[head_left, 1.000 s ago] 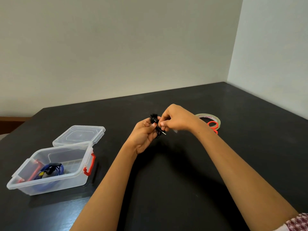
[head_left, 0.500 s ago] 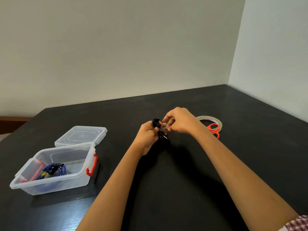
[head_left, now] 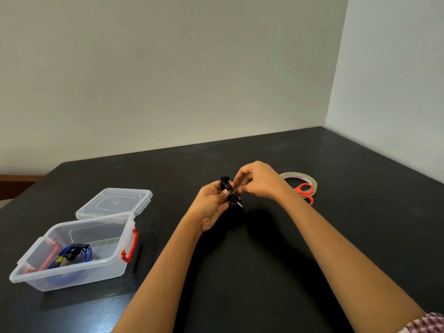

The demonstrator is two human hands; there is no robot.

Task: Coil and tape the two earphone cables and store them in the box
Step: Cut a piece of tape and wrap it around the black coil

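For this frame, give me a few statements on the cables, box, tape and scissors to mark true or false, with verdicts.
1. The blue cable lies coiled inside the clear box. True.
2. The lid is clipped onto the box. False: it lies flat behind the open box.
3. The left hand and right hand both hold the black cable above the table. True.
4. The scissors lie inside the box. False: they rest against the tape roll, right of the hands.
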